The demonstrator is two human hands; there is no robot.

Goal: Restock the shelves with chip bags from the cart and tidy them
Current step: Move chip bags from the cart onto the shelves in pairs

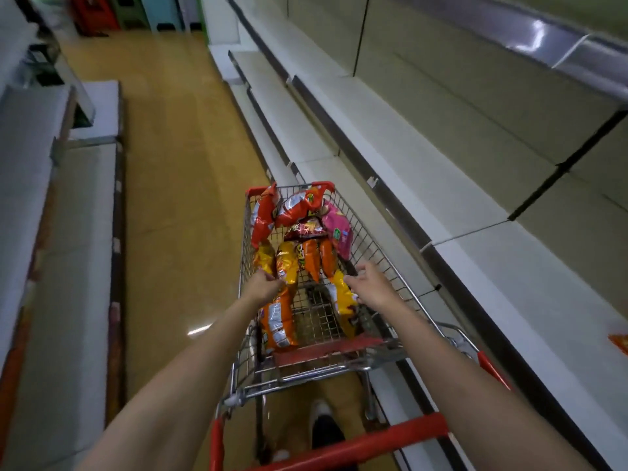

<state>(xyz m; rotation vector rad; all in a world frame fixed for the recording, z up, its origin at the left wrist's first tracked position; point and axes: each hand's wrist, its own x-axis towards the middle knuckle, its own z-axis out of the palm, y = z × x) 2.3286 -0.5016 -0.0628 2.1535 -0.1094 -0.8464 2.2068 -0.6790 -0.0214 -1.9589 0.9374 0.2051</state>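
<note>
A wire shopping cart [384, 256] with red trim stands in the aisle, close to the right-hand shelves [509, 266]. Several chip bags lie in it: red ones [299, 207] at the far end, a pink one [338, 232], orange ones [314, 258] in the middle, and an orange bag [277, 321] at the near end. My left hand [263, 287] reaches into the cart and its curled fingers pinch the lower edge of a yellow chip bag [285, 263]. My right hand [370, 283] hovers with relaxed, spread fingers just over another yellow bag [343, 297].
The white shelves on the right are bare except for one orange bag [620, 345] at the frame's right edge. More low shelves [78, 232] line the left side. A tan floor [176, 181] runs between them. The cart's red handle [373, 436] and my shoe [323, 426] are near me.
</note>
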